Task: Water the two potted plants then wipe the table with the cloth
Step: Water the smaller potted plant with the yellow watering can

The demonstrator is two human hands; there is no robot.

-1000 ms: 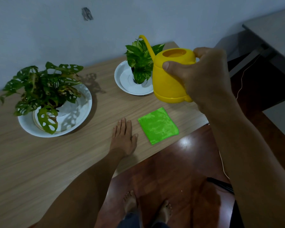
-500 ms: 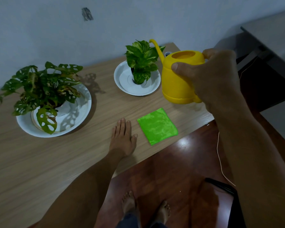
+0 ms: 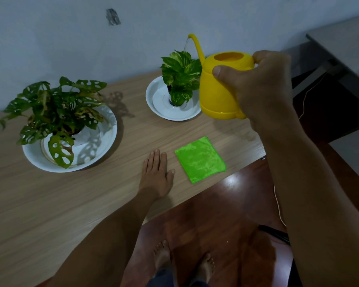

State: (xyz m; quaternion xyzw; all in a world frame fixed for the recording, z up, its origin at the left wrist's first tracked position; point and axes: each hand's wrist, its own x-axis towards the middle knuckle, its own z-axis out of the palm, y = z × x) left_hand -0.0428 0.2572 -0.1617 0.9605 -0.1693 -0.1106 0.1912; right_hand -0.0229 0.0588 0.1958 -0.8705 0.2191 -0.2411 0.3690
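The right hand (image 3: 263, 88) was closed around the handle side of the yellow watering can (image 3: 222, 88), thumb pressed across its body, holding it clear of the wooden table (image 3: 39, 204). The can was tipped toward its spout (image 3: 196, 46), and a thin stream of water (image 3: 186, 43) fell from the spout tip onto the upper leaves of the small plant (image 3: 179, 75), which stood in a white saucer (image 3: 153, 100) near the wall.

The left hand (image 3: 157, 175) lay flat and open on the table, fingers together, holding nothing. The green cloth (image 3: 200, 159) lay folded just beside it, near the table's front edge, untouched. The large plant (image 3: 56, 108) stood in a wide white dish (image 3: 106, 148) to the left, well apart from the can.

In my judgement the step in hand was the pour over the small plant. The stream appeared to strike foliage rather than soil; to do it well, the spout tip should come lower and in over the pot's centre, so water runs into the pot and not off the leaves onto the table. The tilt should remain shallow to keep the stream thin, as the saucer looked shallow and could overflow. Whether the large plant had been watered could not be determined.
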